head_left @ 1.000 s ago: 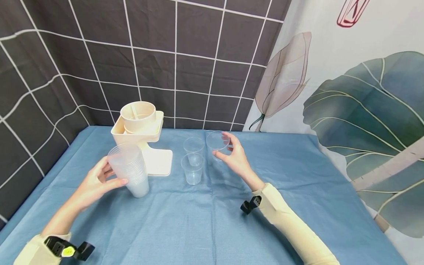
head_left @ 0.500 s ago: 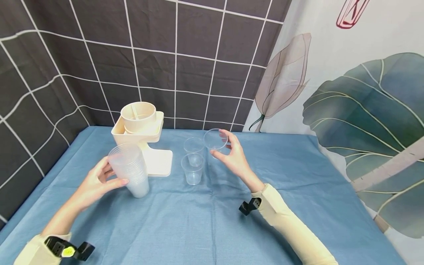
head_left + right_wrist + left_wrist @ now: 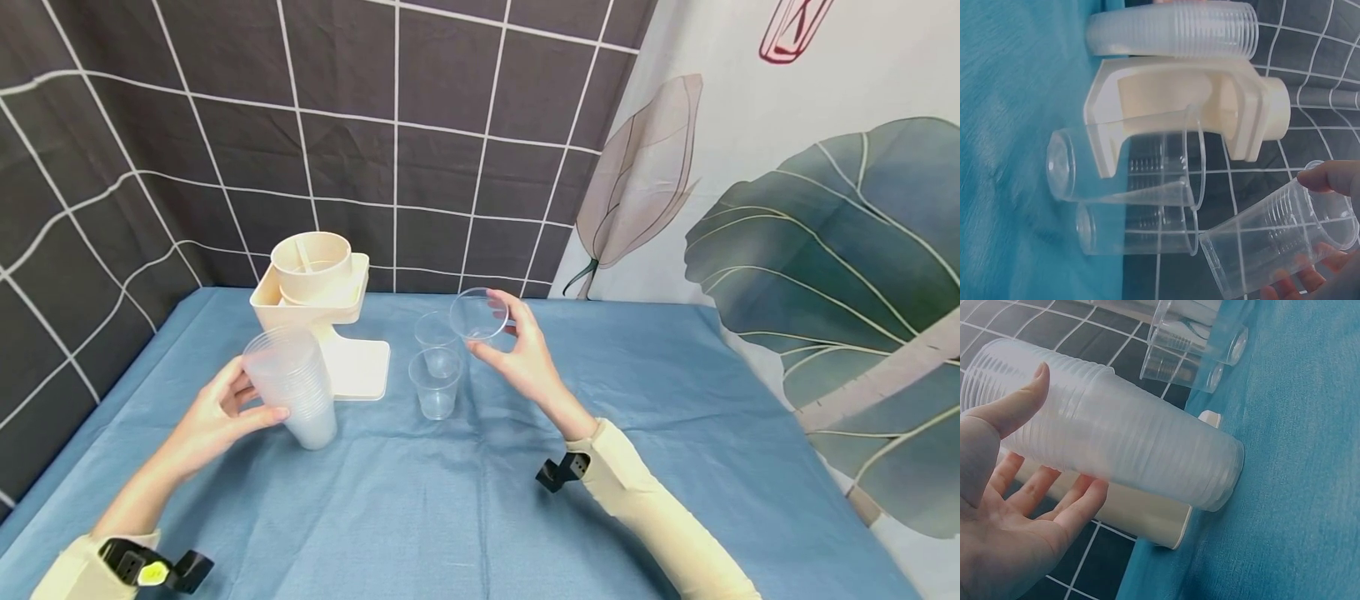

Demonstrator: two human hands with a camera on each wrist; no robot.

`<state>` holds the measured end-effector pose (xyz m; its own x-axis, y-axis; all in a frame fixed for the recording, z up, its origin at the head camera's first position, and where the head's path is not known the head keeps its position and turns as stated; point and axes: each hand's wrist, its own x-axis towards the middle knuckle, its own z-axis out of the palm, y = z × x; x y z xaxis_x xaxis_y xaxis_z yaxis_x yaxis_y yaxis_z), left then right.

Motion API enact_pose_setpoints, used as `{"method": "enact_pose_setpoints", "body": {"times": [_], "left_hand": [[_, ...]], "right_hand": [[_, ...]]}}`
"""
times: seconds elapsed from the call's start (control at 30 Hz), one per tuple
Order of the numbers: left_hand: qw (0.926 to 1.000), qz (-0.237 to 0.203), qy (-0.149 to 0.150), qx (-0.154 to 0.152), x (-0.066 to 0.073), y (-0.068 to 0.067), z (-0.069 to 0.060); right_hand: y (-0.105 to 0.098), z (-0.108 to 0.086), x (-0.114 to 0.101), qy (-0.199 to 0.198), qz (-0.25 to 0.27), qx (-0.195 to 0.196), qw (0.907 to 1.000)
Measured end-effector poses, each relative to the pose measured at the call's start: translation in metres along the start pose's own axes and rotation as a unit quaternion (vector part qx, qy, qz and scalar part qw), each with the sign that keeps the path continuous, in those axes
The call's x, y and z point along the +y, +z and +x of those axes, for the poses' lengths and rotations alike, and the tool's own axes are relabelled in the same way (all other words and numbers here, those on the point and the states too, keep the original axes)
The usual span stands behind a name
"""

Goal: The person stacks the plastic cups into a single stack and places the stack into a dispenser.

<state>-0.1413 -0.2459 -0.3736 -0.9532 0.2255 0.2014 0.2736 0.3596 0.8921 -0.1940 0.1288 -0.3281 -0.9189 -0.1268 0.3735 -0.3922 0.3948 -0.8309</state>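
Note:
My left hand [image 3: 217,412] holds a tall stack of clear plastic cups [image 3: 296,392], thumb on one side and fingers on the other. In the left wrist view the stack [image 3: 1141,437] has its base at the blue cloth. Off the cloth, my right hand [image 3: 528,358] grips a single plastic cup [image 3: 476,315] near its rim. The right wrist view shows that cup [image 3: 1266,237] tilted, its base close to the standing cups' rims; whether they touch, I cannot tell. Two clear cups stand upright, one in front [image 3: 437,387] and one behind [image 3: 429,327].
A cream-coloured dispenser stand [image 3: 311,300] with a round top and flat base stands behind the stack, left of the two cups. Blue cloth [image 3: 420,517] covers the table. A dark grid-patterned curtain [image 3: 337,158] hangs at the back and left.
My right hand has moved left and slightly up with its cup, closer to the two standing cups. The left hand and the stack have stayed in place.

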Motion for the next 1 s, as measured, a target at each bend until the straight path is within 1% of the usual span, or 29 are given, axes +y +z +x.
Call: {"method": "enact_pose_setpoints", "body": {"times": [0.3,0.4,0.6,0.87,1.0], "left_hand": [[1.0,0.003,0.003,0.001,0.002,0.002,-0.001],[1.0,0.002,0.004,0.002,0.001,0.001,-0.001],[1.0,0.003,0.005,0.001,0.0,0.001,-0.001],[1.0,0.002,0.006,0.001,0.0,0.002,-0.001],[0.9999,-0.001,0.012,0.003,0.0,0.002,-0.001]], "right_hand": [[0.005,0.0,-0.01,-0.019,0.005,0.004,0.9998],[0.008,0.0,-0.012,-0.028,0.015,0.002,0.9995],[0.017,-0.001,-0.016,-0.042,0.033,0.001,0.9986],[0.03,-0.006,-0.019,-0.049,0.038,-0.005,0.998],[0.034,-0.007,-0.022,-0.053,0.044,-0.009,0.9976]]}}
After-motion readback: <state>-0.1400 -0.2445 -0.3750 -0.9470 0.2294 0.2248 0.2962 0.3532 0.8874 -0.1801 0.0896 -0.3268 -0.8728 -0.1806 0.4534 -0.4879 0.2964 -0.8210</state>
